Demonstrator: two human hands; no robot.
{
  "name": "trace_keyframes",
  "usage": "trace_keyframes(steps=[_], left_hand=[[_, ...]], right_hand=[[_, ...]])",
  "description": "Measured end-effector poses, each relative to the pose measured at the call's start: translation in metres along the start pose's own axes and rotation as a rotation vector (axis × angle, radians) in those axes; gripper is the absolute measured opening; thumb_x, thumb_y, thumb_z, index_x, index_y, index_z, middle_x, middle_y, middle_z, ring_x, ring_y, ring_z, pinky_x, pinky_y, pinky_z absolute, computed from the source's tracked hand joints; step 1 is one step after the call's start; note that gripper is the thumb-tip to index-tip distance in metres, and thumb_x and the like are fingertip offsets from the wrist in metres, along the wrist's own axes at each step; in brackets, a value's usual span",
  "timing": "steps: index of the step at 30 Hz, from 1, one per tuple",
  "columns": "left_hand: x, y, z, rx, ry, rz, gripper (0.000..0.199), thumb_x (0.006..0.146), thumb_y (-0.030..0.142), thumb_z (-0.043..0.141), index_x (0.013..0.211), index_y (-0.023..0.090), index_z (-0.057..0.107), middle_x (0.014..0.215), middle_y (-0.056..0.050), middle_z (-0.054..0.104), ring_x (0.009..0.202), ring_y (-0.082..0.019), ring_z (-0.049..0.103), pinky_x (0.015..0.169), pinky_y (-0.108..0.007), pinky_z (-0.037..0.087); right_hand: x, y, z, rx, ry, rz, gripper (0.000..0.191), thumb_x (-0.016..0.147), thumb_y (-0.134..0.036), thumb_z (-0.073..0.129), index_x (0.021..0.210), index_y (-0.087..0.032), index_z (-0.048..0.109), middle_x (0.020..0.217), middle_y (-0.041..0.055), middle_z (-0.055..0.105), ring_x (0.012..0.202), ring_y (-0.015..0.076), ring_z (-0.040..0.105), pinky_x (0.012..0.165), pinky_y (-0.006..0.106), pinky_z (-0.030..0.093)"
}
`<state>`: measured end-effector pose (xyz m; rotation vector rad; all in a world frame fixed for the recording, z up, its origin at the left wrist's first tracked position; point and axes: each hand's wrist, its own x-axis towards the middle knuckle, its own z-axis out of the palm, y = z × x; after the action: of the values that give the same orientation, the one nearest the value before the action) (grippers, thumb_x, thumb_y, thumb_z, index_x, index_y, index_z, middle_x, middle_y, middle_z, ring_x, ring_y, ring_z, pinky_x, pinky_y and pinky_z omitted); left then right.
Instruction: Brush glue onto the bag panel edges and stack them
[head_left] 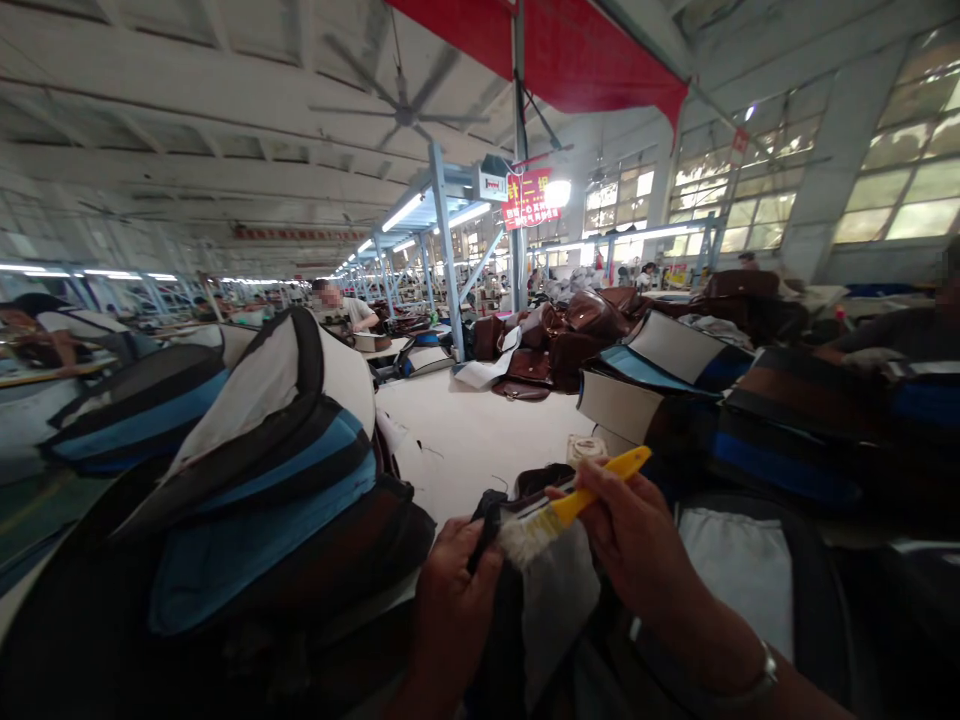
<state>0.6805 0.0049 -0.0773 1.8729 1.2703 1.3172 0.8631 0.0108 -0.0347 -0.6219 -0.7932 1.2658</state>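
My right hand point(637, 540) is closed round the yellow handle of a paintbrush point(574, 503). Its pale bristles point left and lie against the dark edge of a bag piece point(559, 590) with a light grey lining. My left hand point(457, 590) grips the same piece by its black edge, thumb on the near side, just left of the bristles. The lower part of the piece drops into shadow between my forearms. A small whitish block with a round mark point(586, 449) sits on the white table point(465, 440) just beyond my right hand.
Stacked blue, black and brown bag panels point(262, 480) rise at the left. More panels point(787, 440) are piled at the right. Brown leather bags point(555, 345) lie heaped at the table's back by a blue metal post point(448, 250). Co-workers sit farther off on both sides.
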Motion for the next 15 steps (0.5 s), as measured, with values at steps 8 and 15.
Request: trace_keyframes(steps=[8, 15], left_hand=[[0.001, 0.007, 0.003, -0.057, -0.036, -0.016, 0.027, 0.096, 0.036, 0.052, 0.095, 0.021, 0.074, 0.093, -0.005, 0.066, 0.089, -0.022, 0.062, 0.078, -0.029, 0.048], [0.003, 0.003, -0.003, -0.055, -0.045, -0.050, 0.027, 0.095, 0.038, 0.052, 0.086, 0.020, 0.069, 0.086, -0.003, 0.064, 0.082, -0.020, 0.060, 0.074, -0.028, 0.045]], right_hand=[[0.038, -0.017, 0.016, -0.938, -0.282, -0.517, 0.027, 0.094, -0.038, 0.057, 0.076, -0.019, 0.059, 0.063, -0.0022, 0.055, 0.060, 0.0130, 0.051, 0.061, 0.026, 0.042], [0.028, -0.020, 0.014, -1.015, -0.463, -0.812, 0.017, 0.097, -0.031, 0.054, 0.083, -0.021, 0.058, 0.074, 0.0010, 0.063, 0.073, 0.0165, 0.060, 0.076, 0.031, 0.047]])
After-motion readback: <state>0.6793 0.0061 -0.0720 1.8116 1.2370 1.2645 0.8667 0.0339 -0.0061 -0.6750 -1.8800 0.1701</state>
